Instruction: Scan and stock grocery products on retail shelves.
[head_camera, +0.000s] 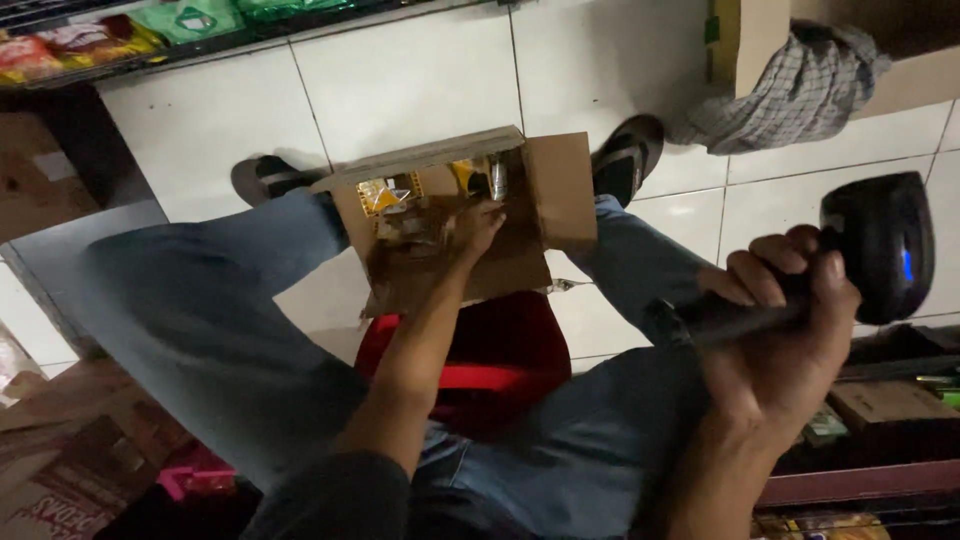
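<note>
Nearest the camera, at the right of the frame, the right hand is wrapped tight around the grip of a black handheld scanner, fingers fully curled, the scanner's head tilted toward the upper right edge with a small blue light showing. To do this well, I judge the scanner should stay raised and steady with its window turned toward the box, so each packet can be brought up to it without shifting the grip.

Farther out, at frame centre, the left hand reaches into an open cardboard box sitting between the person's knees, above a red stool. Its fingers are bent down among the yellow packets; whether they have closed on one, I cannot tell. The box rests on the white tiled floor, with a checked cloth at the upper right.
</note>
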